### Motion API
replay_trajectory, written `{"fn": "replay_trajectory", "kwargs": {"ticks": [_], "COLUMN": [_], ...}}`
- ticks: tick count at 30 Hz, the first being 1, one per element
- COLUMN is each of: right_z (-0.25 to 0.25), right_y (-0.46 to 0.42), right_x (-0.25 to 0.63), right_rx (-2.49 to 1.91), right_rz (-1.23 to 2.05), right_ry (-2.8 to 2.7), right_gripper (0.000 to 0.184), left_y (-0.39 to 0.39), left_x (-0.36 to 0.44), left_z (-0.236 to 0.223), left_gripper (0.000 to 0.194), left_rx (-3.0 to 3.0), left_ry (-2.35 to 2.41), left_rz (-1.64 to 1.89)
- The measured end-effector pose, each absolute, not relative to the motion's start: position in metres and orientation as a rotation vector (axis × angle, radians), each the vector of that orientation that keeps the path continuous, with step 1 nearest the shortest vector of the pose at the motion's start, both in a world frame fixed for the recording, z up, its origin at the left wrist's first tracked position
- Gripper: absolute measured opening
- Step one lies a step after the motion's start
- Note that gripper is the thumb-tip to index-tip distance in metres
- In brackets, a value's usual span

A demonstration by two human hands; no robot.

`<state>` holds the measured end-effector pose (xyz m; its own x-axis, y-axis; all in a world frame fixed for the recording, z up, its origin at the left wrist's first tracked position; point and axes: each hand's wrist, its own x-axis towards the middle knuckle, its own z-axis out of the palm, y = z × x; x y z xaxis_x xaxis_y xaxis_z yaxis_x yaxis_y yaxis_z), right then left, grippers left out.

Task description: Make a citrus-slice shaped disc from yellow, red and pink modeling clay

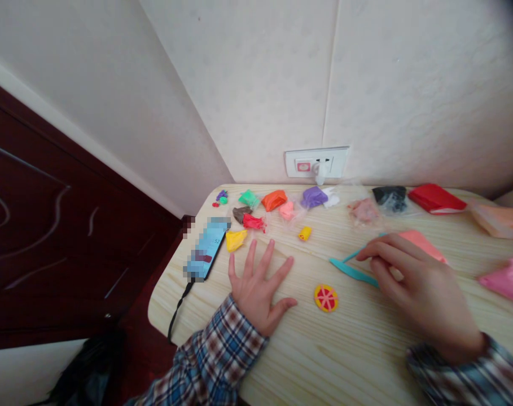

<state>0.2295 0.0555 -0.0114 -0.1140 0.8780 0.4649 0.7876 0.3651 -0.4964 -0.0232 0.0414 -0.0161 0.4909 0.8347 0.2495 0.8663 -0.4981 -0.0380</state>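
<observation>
My left hand (258,285) lies flat on the pale wooden table (324,361), fingers spread, holding nothing. My right hand (412,282) rests to the right with its fingers curled over teal plastic modelling tools (351,269); whether it grips them I cannot tell. Between the hands lies a small round clay disc (326,298), yellow-rimmed with a red segmented face. A small yellow clay piece (305,233) sits further back. A salmon-pink clay packet (423,245) lies just beyond my right hand.
Several small bags of coloured clay line the back of the table: green (249,198), orange (274,200), purple (314,197), black (390,197), red (434,198). A phone (207,248) with a cable lies at the left edge. A wall socket (316,162) sits behind.
</observation>
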Motion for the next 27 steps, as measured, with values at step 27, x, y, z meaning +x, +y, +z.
{"fn": "replay_trajectory", "kwargs": {"ticks": [27], "right_z": [-0.0092], "right_y": [0.0555], "right_x": [0.2282], "right_rx": [-1.476], "right_rz": [0.196], "right_ry": [-1.924], "right_gripper": [0.02], "left_y": [0.0393], "left_x": [-0.0235], "left_z": [-0.0187], "left_gripper": [0.06], "left_rx": [-2.624], "left_ry": [-1.508], "left_rz": [-0.248]}}
